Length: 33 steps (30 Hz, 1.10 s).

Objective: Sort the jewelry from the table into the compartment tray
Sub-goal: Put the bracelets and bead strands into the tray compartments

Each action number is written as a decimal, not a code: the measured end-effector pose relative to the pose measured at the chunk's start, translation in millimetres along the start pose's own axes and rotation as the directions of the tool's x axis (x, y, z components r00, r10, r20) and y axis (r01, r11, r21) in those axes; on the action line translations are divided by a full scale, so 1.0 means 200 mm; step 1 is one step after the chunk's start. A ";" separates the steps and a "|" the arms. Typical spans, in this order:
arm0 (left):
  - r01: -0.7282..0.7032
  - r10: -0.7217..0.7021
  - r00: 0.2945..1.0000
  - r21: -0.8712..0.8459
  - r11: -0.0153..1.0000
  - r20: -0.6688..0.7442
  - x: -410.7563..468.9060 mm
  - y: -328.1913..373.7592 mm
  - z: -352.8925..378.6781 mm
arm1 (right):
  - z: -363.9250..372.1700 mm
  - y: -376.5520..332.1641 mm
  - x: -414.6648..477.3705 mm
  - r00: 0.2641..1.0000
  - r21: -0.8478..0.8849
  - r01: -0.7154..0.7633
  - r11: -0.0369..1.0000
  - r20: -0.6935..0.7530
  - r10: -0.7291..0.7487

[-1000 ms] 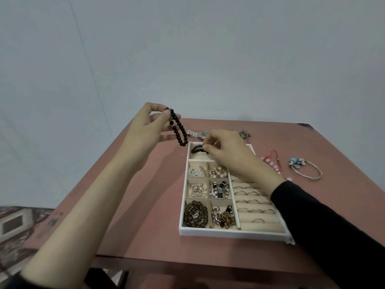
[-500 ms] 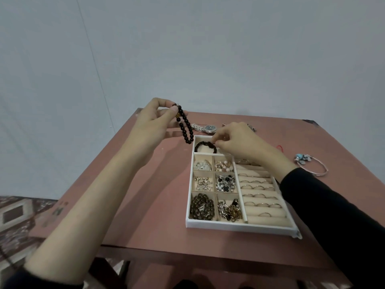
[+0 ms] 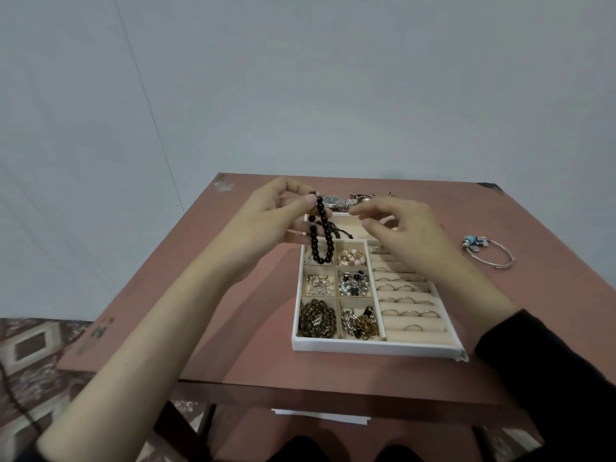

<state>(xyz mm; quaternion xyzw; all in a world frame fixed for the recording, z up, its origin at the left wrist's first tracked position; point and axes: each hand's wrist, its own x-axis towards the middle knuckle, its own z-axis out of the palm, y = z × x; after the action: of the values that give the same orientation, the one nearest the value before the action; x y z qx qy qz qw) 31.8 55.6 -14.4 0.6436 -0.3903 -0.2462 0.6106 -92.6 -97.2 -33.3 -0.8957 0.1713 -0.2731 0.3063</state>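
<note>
Since a moment ago, the right hand has lifted off the braided bracelet it laid in the tray's far compartment, and the left hand has brought the black bead bracelet over the tray. Left fingers are pinched on the bracelet's top, so its loop hangs above the far-left compartments. Right fingers are loosely curled and apart, holding nothing, hovering over the far end. I judge the step in hand is placing the bead bracelet; next it needs lowering into the far compartment beside the braided one, then letting go. A watch and a silver bangle lie unsorted on the worktop.
</note>
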 end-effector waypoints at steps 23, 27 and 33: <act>-0.238 0.073 0.968 0.794 0.560 0.239 -0.14 -0.10 0.01 | 0.04 0.09 -0.13 0.943 0.094 0.095 0.991 -0.329 -0.059; -0.335 0.001 0.932 0.859 0.386 0.363 -0.12 -0.07 0.02 | 0.05 0.10 -0.12 0.943 0.087 0.088 0.992 -0.329 -0.055; -0.275 0.019 0.955 0.855 0.441 0.297 -0.09 -0.03 0.03 | 0.05 0.09 -0.13 0.946 0.097 0.079 0.992 -0.320 -0.044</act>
<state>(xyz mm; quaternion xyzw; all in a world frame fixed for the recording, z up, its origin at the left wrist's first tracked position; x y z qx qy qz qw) 17.3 66.1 -24.0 0.7947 -0.5872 -0.0285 0.1509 -109.6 -94.4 -61.4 -0.8271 0.1752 -0.4318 0.3143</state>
